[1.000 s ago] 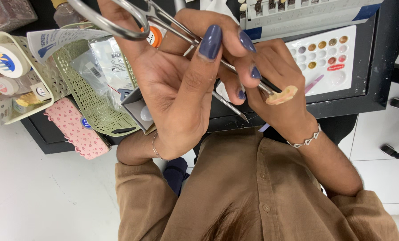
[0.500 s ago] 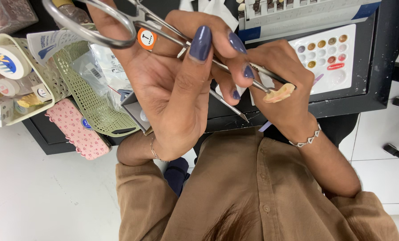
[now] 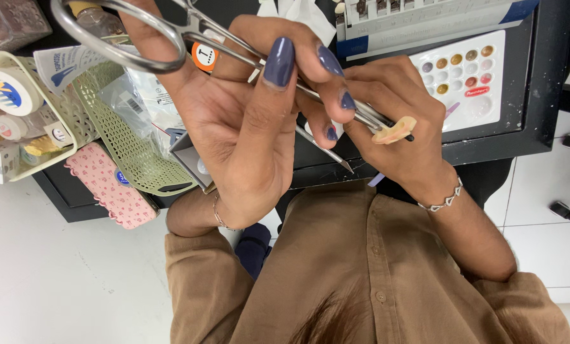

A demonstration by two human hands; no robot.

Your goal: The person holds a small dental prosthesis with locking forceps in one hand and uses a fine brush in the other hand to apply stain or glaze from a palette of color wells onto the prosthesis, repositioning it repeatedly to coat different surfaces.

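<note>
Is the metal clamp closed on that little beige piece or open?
Closed: the metal clamp's tips pinch the beige piece, with no gap showing.

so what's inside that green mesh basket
The green mesh basket holds clear plastic packets with labels. The left hand covers part of it, so anything deeper inside is hidden.

Clear plastic packet [image 3: 146, 102] in green basket [image 3: 129, 150]; round orange label [image 3: 204, 56] beside it.

We're looking at a black tray-like work surface [image 3: 540, 95] over white floor tiles [image 3: 546, 245], with a pale green perforated basket [image 3: 132, 146] and a pink patterned case [image 3: 109, 194] at its edge, all evenly lit.
</note>
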